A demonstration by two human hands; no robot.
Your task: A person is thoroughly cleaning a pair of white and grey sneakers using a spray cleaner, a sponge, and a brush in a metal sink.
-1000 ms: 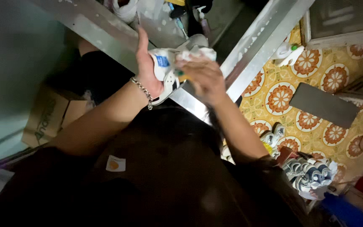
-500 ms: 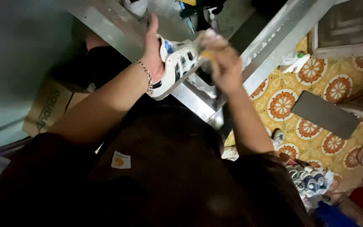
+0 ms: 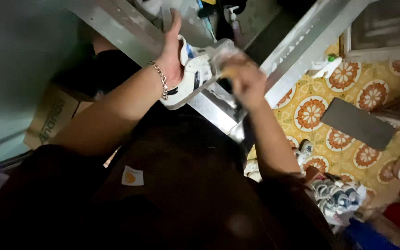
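White sneaker (image 3: 191, 78), tilted further sole-down than a second before, was clasped by left hand (image 3: 172, 55); right hand (image 3: 246, 81), clenched on a blurred cloth (image 3: 223, 53), was pressed against it.

- The sneaker (image 3: 191, 78) in my left hand (image 3: 171, 55) is white with black stripes and a blue patch.
- My wrist chain (image 3: 161, 79) is silver.
- The floor covering (image 3: 348, 111) is yellow with orange-and-white round medallions.
- My shirt (image 3: 172, 194) is dark brown.

Metal frame bars (image 3: 116, 28) flanking hands
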